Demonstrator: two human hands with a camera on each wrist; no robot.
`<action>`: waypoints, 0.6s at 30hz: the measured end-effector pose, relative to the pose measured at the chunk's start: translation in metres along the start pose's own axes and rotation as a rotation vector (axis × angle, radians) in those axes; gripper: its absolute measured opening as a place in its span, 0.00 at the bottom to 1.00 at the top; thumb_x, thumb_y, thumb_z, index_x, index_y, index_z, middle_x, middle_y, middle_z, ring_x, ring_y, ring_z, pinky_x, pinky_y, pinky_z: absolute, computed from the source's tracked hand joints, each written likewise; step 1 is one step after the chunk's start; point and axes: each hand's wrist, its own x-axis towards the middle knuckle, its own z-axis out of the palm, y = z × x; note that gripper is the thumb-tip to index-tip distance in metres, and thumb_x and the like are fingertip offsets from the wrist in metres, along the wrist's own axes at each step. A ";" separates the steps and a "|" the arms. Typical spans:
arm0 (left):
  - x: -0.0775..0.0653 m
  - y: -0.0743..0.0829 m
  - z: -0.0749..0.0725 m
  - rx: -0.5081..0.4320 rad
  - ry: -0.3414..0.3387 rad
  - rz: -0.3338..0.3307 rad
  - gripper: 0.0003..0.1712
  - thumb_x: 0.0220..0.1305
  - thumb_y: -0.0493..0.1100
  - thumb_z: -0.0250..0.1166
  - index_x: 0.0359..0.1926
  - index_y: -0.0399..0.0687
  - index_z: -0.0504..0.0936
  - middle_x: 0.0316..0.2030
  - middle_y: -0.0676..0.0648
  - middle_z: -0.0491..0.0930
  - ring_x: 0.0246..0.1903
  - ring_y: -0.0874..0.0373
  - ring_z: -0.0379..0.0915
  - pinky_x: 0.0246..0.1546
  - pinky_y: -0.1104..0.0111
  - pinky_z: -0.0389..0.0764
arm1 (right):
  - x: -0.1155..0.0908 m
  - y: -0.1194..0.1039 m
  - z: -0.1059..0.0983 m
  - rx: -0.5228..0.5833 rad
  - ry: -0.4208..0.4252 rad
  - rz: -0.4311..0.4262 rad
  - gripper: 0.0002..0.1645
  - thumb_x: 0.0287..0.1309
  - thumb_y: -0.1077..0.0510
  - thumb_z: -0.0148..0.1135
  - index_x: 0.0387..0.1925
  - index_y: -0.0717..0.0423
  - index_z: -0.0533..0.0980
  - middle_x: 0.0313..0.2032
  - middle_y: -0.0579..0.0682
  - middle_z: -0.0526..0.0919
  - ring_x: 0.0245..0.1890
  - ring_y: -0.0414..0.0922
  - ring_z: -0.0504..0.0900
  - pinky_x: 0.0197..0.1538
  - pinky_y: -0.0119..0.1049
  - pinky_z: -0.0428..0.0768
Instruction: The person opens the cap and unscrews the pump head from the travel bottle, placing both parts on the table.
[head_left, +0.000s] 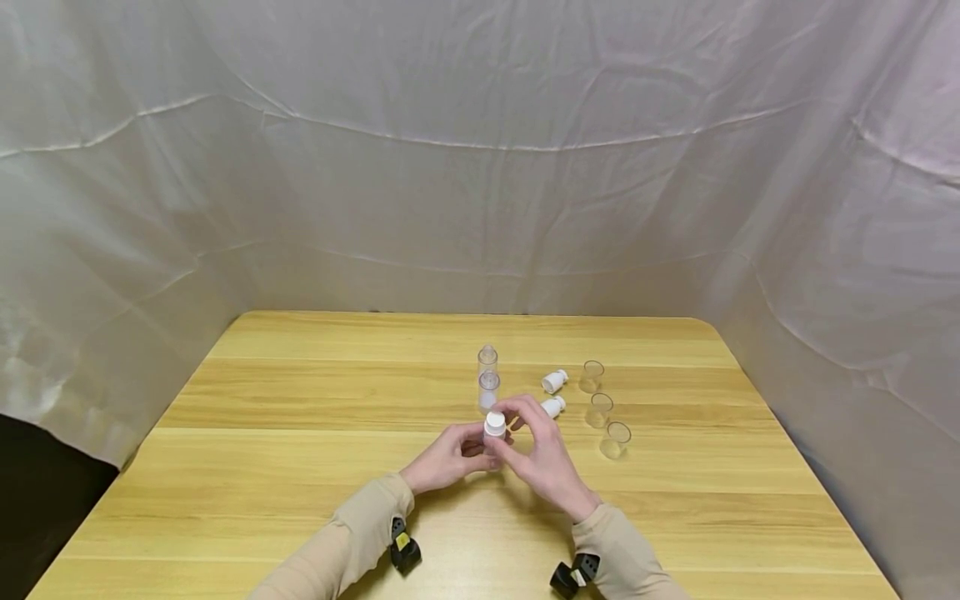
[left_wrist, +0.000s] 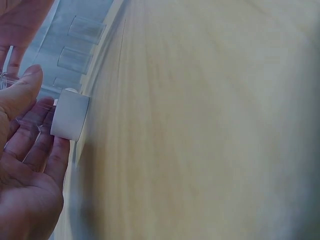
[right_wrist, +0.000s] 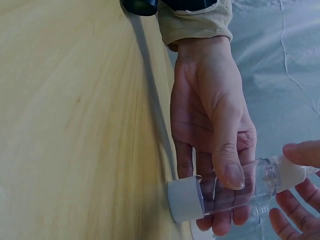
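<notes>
In front of me, my left hand (head_left: 446, 458) grips a clear bottle (right_wrist: 227, 192) by its body, thumb on one side and fingers on the other. A white base (left_wrist: 70, 115) closes the bottle's lower end, just above the table. My right hand (head_left: 543, 454) pinches the white pump head (head_left: 494, 422) at the top between thumb and fingers. The pump head sits at the bottle's mouth; whether it is screwed tight cannot be seen. Part of the clear body is covered by fingers in the head view.
Two more clear bottles (head_left: 488, 396) stand behind my hands, one behind the other. Right of them, two white pump heads (head_left: 555, 382) lie on the wooden table (head_left: 300, 400). Farther right, three clear caps (head_left: 616, 442) form a row. Grey curtains (head_left: 480, 208) surround the table.
</notes>
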 end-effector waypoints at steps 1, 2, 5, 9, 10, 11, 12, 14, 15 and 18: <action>0.000 0.000 0.000 -0.001 0.000 -0.001 0.26 0.67 0.37 0.65 0.65 0.37 0.75 0.63 0.38 0.79 0.65 0.43 0.74 0.70 0.67 0.74 | 0.000 0.000 0.000 -0.001 -0.001 -0.003 0.23 0.53 0.64 0.74 0.51 0.56 0.78 0.45 0.50 0.83 0.44 0.43 0.80 0.47 0.39 0.83; 0.000 0.000 0.000 -0.004 0.001 0.000 0.26 0.67 0.37 0.65 0.65 0.37 0.75 0.63 0.38 0.78 0.65 0.43 0.74 0.70 0.66 0.73 | 0.000 0.000 0.000 -0.003 -0.004 -0.007 0.22 0.53 0.64 0.74 0.50 0.56 0.79 0.45 0.50 0.83 0.44 0.44 0.80 0.47 0.39 0.83; 0.000 0.000 0.000 -0.007 0.003 -0.002 0.26 0.67 0.37 0.65 0.65 0.37 0.75 0.63 0.38 0.78 0.65 0.43 0.74 0.71 0.63 0.73 | 0.000 0.000 0.000 -0.010 -0.018 -0.016 0.21 0.55 0.65 0.72 0.51 0.56 0.79 0.46 0.50 0.84 0.46 0.45 0.81 0.50 0.40 0.83; 0.000 0.000 0.000 -0.008 0.003 -0.007 0.26 0.67 0.38 0.65 0.64 0.37 0.75 0.62 0.38 0.79 0.65 0.43 0.74 0.70 0.64 0.74 | 0.000 0.000 0.000 -0.014 -0.028 -0.014 0.24 0.55 0.64 0.72 0.54 0.57 0.78 0.49 0.50 0.83 0.49 0.46 0.80 0.52 0.41 0.83; 0.000 0.000 0.000 -0.006 0.002 -0.008 0.26 0.68 0.39 0.65 0.65 0.38 0.75 0.62 0.38 0.79 0.65 0.43 0.74 0.70 0.65 0.74 | -0.001 0.000 0.001 -0.012 -0.027 -0.010 0.25 0.55 0.64 0.72 0.55 0.57 0.77 0.50 0.50 0.83 0.49 0.46 0.80 0.52 0.41 0.83; 0.000 0.000 0.000 -0.010 -0.001 -0.006 0.26 0.68 0.39 0.65 0.65 0.37 0.75 0.62 0.38 0.79 0.65 0.43 0.74 0.70 0.65 0.73 | -0.001 0.000 0.001 -0.009 -0.024 -0.009 0.25 0.54 0.64 0.72 0.55 0.57 0.77 0.50 0.51 0.82 0.49 0.46 0.80 0.51 0.42 0.82; 0.000 0.000 0.000 -0.012 -0.002 -0.007 0.26 0.68 0.39 0.65 0.65 0.37 0.74 0.63 0.38 0.79 0.65 0.43 0.74 0.70 0.66 0.73 | -0.001 0.000 0.001 -0.008 -0.020 -0.005 0.26 0.54 0.63 0.73 0.56 0.57 0.77 0.50 0.51 0.82 0.48 0.45 0.80 0.50 0.41 0.82; 0.000 0.000 0.000 -0.017 -0.003 -0.006 0.27 0.68 0.38 0.65 0.65 0.37 0.74 0.63 0.38 0.78 0.66 0.43 0.74 0.71 0.65 0.73 | -0.001 0.000 0.001 -0.005 -0.012 -0.001 0.26 0.53 0.63 0.73 0.55 0.56 0.77 0.49 0.51 0.82 0.47 0.44 0.79 0.48 0.40 0.82; 0.000 0.000 0.000 -0.018 -0.001 -0.009 0.27 0.68 0.38 0.65 0.65 0.36 0.74 0.63 0.38 0.78 0.66 0.43 0.74 0.71 0.65 0.73 | -0.001 0.000 0.001 -0.006 -0.007 0.001 0.26 0.53 0.63 0.73 0.55 0.56 0.77 0.48 0.51 0.82 0.46 0.44 0.79 0.48 0.40 0.82; 0.000 -0.001 0.000 -0.015 0.005 -0.016 0.27 0.68 0.37 0.65 0.66 0.36 0.73 0.64 0.37 0.78 0.65 0.43 0.74 0.71 0.63 0.73 | -0.001 -0.001 0.001 -0.010 -0.005 -0.001 0.24 0.54 0.64 0.73 0.53 0.56 0.78 0.47 0.50 0.82 0.45 0.43 0.79 0.47 0.38 0.83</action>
